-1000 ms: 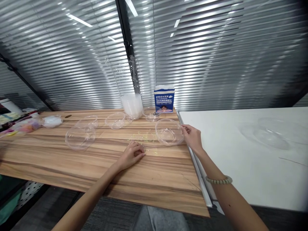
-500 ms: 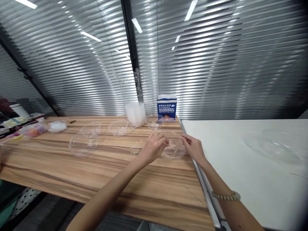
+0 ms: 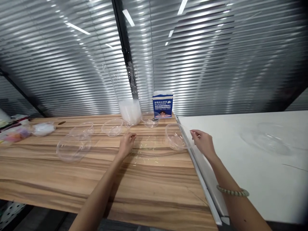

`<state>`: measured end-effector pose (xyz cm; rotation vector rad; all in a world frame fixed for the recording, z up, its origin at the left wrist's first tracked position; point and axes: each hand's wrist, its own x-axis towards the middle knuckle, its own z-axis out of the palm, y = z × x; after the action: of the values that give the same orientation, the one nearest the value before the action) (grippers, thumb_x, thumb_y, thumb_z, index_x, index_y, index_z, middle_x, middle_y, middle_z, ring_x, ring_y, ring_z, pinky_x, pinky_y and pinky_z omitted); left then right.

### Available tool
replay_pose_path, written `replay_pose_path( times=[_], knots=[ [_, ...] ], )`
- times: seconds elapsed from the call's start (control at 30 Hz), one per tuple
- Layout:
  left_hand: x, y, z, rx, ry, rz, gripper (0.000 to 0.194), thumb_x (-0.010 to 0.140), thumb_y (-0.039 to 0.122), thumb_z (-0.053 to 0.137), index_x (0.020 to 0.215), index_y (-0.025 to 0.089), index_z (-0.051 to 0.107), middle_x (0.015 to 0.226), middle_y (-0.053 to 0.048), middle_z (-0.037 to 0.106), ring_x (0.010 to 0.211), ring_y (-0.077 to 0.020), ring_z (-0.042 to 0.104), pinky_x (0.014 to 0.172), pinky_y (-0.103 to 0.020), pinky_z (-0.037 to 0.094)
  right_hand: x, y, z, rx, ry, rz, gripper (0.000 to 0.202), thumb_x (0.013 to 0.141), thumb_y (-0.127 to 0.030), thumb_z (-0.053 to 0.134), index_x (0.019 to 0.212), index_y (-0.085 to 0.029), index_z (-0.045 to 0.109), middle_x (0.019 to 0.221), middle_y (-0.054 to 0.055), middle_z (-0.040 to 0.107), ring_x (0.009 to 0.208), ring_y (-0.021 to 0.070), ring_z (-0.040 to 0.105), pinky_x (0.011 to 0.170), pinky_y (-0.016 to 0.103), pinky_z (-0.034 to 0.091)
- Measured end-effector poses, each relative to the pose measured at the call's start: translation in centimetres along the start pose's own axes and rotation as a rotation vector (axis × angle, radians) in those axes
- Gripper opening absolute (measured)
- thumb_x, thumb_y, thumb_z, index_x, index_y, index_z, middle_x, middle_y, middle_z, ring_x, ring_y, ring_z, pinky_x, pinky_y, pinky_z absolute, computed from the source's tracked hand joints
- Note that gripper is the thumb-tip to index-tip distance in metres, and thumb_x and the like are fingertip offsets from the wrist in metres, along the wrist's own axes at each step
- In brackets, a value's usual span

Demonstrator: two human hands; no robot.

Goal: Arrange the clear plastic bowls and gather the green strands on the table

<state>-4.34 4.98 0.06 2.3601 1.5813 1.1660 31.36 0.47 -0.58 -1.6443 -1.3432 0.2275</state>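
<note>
My right hand [image 3: 201, 141] pinches the right rim of a clear plastic bowl [image 3: 175, 138], which is tilted over the wooden table's right edge. My left hand [image 3: 127, 142] is over the wooden table, its thumb and fingertips pressed together; anything between them is too small or too transparent to make out. Right of my left hand, shiny transparent film [image 3: 149, 147] lies on the wood, its outline faint. Beyond the hands, another clear bowl [image 3: 150, 119] stands in front of a blue printed box [image 3: 163, 105].
More clear bowls [image 3: 74, 147] stand on the wooden table [image 3: 96, 189] at left. A bagged white stack [image 3: 130, 111] is at the back. Bagged items [image 3: 43, 129] lie far left. At right, a white table [image 3: 231, 179] holds large clear plastic pieces [image 3: 273, 144].
My left hand has moved left, away from the bowl. My right hand and the bowl have shifted slightly right, and the bowl is more tilted. The camera view has turned a little right.
</note>
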Motion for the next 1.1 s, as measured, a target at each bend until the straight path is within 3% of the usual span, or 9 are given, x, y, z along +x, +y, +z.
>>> replay_pose_path(
  times=[0.17, 0.37, 0.47, 0.6, 0.77, 0.87, 0.97, 1.1],
  knots=[
    [-0.4, -1.1, -0.2, 0.151, -0.089, 0.007, 0.021, 0.087, 0.027, 0.047, 0.084, 0.018, 0.066, 0.088, -0.007, 0.066, 0.092, -0.0221, 0.057, 0.085, -0.036, 0.044, 0.2, 1.0, 0.0, -0.057, 0.033, 0.061, 0.043, 0.076, -0.046, 0.045, 0.086, -0.013, 0.071, 0.060, 0.007, 0.066, 0.053, 0.0204, 0.058, 0.065, 0.033, 0.044],
    [-0.5, -2.1, -1.1, 0.035, -0.145, -0.161, 0.036, 0.076, 0.040, 0.061, 0.103, 0.016, 0.064, 0.094, -0.008, 0.066, 0.084, -0.0205, 0.060, 0.080, -0.034, 0.048, 0.1, 1.5, 0.0, -0.104, -0.013, 0.112, 0.041, 0.075, -0.043, 0.045, 0.087, -0.014, 0.071, 0.062, 0.007, 0.067, 0.055, 0.0203, 0.058, 0.064, 0.032, 0.043],
    [-0.8, -2.9, -1.5, 0.042, -0.168, -0.170, 0.039, 0.071, 0.040, 0.066, 0.102, 0.017, 0.064, 0.095, -0.008, 0.066, 0.089, -0.0215, 0.060, 0.083, -0.034, 0.048, -0.1, 1.5, 0.1, -0.099, -0.048, 0.106, 0.040, 0.074, -0.044, 0.045, 0.084, -0.015, 0.071, 0.060, 0.006, 0.066, 0.054, 0.0199, 0.058, 0.062, 0.031, 0.042],
    [-0.9, -3.8, -2.1, -0.004, -0.155, -0.205, 0.030, 0.075, 0.036, 0.060, 0.095, 0.015, 0.067, 0.093, -0.009, 0.067, 0.085, -0.0205, 0.061, 0.079, -0.033, 0.048, -0.2, 1.3, 0.2, -0.106, -0.075, 0.095, 0.040, 0.074, -0.044, 0.045, 0.085, -0.015, 0.070, 0.061, 0.006, 0.066, 0.057, 0.0204, 0.059, 0.063, 0.031, 0.042],
    [-0.8, -3.6, -2.5, -0.137, -0.172, -0.301, 0.037, 0.082, 0.043, 0.049, 0.093, 0.013, 0.067, 0.091, -0.009, 0.070, 0.079, -0.0203, 0.063, 0.075, -0.033, 0.051, 0.0, 1.4, -0.1, -0.136, -0.084, 0.099, 0.041, 0.073, -0.044, 0.045, 0.088, -0.014, 0.070, 0.061, 0.005, 0.066, 0.059, 0.0207, 0.060, 0.068, 0.033, 0.042],
    [-1.0, -2.6, -1.9, -0.150, -0.184, -0.182, 0.042, 0.085, 0.045, 0.046, 0.108, 0.014, 0.063, 0.110, -0.010, 0.066, 0.100, -0.0224, 0.061, 0.091, -0.036, 0.047, 0.0, 1.5, -0.3, -0.136, -0.066, 0.107, 0.041, 0.074, -0.043, 0.046, 0.090, -0.014, 0.069, 0.062, 0.005, 0.067, 0.060, 0.0206, 0.061, 0.069, 0.032, 0.043],
    [-1.3, -1.3, -0.9, -0.043, -0.297, 0.009, 0.057, 0.080, 0.050, 0.053, 0.127, 0.017, 0.052, 0.134, -0.012, 0.050, 0.124, -0.0261, 0.045, 0.106, -0.041, 0.034, -0.2, 1.5, -0.3, -0.141, -0.068, 0.105, 0.040, 0.075, -0.043, 0.047, 0.090, -0.015, 0.069, 0.063, 0.005, 0.067, 0.061, 0.0208, 0.061, 0.067, 0.032, 0.043],
    [-1.5, -0.8, -0.2, 0.104, -0.418, 0.050, 0.056, 0.084, 0.052, 0.048, 0.131, 0.022, 0.048, 0.143, -0.012, 0.039, 0.131, -0.0271, 0.037, 0.108, -0.045, 0.029, -0.3, 1.4, -0.3, -0.162, -0.086, 0.087, 0.039, 0.075, -0.044, 0.047, 0.091, -0.015, 0.069, 0.064, 0.006, 0.067, 0.064, 0.0213, 0.062, 0.068, 0.032, 0.044]
  ],
)
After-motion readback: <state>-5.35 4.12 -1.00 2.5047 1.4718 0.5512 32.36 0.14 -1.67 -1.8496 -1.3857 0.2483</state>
